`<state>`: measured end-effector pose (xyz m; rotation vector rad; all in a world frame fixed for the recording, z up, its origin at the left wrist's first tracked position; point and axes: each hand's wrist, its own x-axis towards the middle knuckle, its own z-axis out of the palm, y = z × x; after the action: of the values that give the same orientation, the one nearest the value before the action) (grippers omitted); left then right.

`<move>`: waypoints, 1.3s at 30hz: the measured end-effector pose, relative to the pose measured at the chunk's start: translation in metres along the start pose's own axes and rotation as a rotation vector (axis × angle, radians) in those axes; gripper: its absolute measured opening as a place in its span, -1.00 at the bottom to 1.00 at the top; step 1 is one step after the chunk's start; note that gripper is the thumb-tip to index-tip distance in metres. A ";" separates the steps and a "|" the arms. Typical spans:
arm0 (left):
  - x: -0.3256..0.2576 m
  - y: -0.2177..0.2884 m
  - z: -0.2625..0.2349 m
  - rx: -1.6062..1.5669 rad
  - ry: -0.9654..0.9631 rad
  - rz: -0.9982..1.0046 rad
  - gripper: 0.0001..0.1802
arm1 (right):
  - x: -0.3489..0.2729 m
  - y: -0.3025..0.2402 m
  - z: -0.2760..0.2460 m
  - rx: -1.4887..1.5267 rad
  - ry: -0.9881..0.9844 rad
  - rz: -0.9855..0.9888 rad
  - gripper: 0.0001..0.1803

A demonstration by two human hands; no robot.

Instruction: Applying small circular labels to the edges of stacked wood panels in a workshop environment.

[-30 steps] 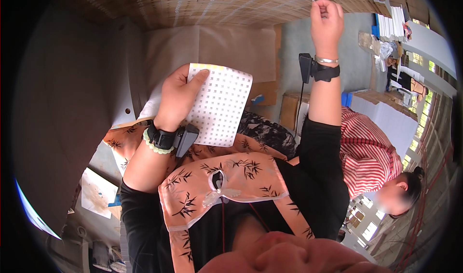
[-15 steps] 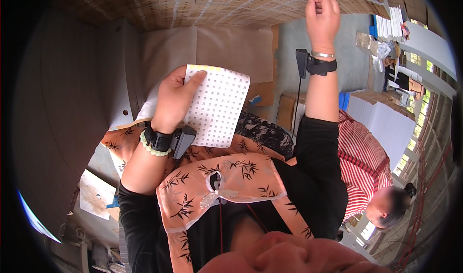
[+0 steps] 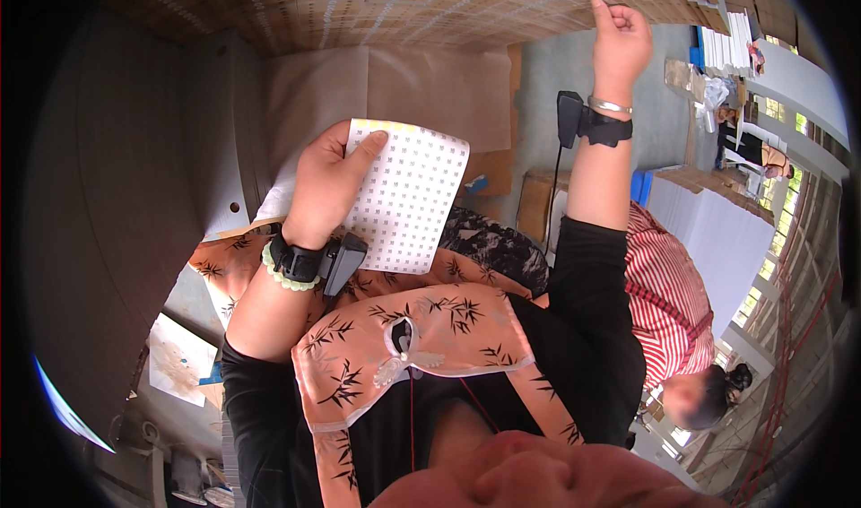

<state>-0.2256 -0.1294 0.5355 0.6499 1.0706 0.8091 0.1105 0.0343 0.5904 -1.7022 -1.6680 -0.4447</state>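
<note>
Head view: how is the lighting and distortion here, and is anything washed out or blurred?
Head view: strong fisheye bending with a black rim all round; daylight washes out the right edge; the left hand and the dotted sheet it holds are evenly lit and sharp; the raised right hand is clear; a nearby person's face is blurred.

A co-worker in a red-striped shirt (image 3: 665, 284) bends beside a tall stack of white sheets (image 3: 708, 230); cardboard boxes (image 3: 536, 205) sit on the grey concrete floor (image 3: 556, 69).
</note>
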 end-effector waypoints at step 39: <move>-0.102 -0.062 0.443 0.237 -0.079 0.193 -0.76 | -0.120 0.205 -0.362 0.708 -0.524 0.071 -0.97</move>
<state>0.1774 -0.2821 0.6921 0.9899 1.0506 0.8212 0.3781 -0.2847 0.7114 -1.3747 -1.8025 0.6225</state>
